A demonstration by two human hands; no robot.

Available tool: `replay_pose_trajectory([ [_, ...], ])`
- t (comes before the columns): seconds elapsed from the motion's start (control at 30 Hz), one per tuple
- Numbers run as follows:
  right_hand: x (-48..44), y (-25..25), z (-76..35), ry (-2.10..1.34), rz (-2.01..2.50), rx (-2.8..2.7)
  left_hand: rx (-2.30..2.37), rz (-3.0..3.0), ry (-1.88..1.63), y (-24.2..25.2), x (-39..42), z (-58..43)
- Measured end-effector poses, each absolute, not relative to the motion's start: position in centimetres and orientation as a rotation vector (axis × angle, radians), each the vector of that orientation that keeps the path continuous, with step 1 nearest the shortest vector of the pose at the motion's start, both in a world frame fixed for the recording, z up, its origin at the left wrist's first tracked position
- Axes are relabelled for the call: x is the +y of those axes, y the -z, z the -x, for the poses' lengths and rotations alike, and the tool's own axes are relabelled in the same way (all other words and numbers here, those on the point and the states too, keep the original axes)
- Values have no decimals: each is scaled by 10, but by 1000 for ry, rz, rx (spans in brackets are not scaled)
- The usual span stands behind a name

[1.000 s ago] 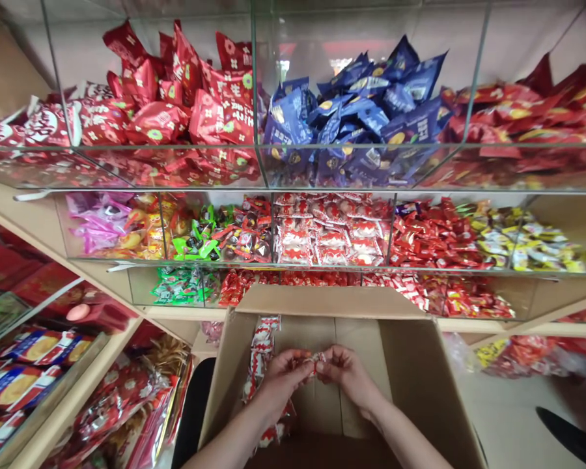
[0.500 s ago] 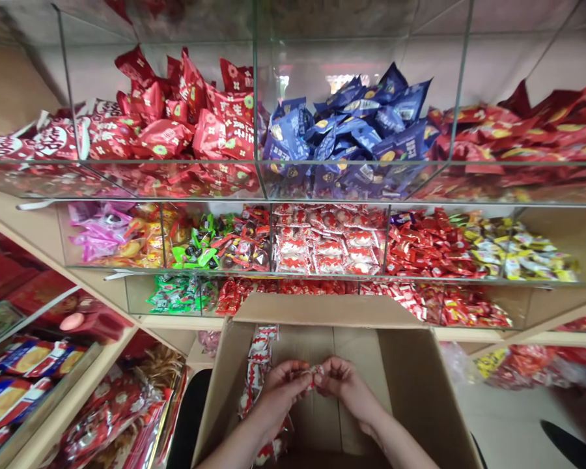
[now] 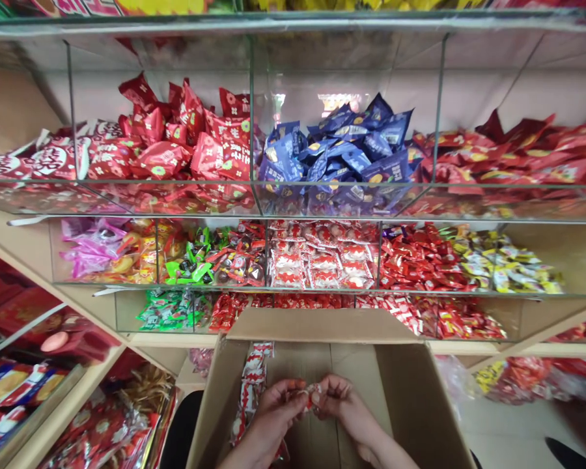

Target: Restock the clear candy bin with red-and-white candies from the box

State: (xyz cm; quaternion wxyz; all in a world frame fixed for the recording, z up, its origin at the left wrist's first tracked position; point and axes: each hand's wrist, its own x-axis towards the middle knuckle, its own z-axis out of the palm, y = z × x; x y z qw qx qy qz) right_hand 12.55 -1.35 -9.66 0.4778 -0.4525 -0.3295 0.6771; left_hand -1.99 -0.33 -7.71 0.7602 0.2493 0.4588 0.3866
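My left hand (image 3: 276, 413) and my right hand (image 3: 344, 407) meet over an open cardboard box (image 3: 410, 397), both pinching a small red-and-white wrapped candy (image 3: 312, 393) between the fingertips. A strip of joined red-and-white candy packets (image 3: 250, 384) hangs down from my left hand along the box's left inner wall. The box stands just below the lowest glass bins.
Glass-fronted bins fill the shelving ahead: red packets (image 3: 176, 143), blue packets (image 3: 342, 153), more red packets (image 3: 508, 156) above; mixed small candies (image 3: 322, 257) below. Angled shelves with red packaged goods (image 3: 39, 384) run along the left. A dark object (image 3: 573, 453) lies at lower right.
The view has tilted upward, so the shelves and box sit lower in the picture. Both hands stay together on the candy over the box.
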Motion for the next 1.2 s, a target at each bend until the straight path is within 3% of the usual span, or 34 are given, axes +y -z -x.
replay_pose_trajectory([
  [0.33,-15,68,-134,-1601,1171,-1091,928,-884,-792,76,-3,24],
  [0.67,-18,43,-135,-1533,1167,-1007,928,-946,-835,50,2,25],
  [0.9,-25,28,-140,-1501,1207,-1049,961,-844,-849,36,-3,25],
  [1.2,-19,2,-152,-1407,1189,-1020,965,-685,-822,53,-6,29],
])
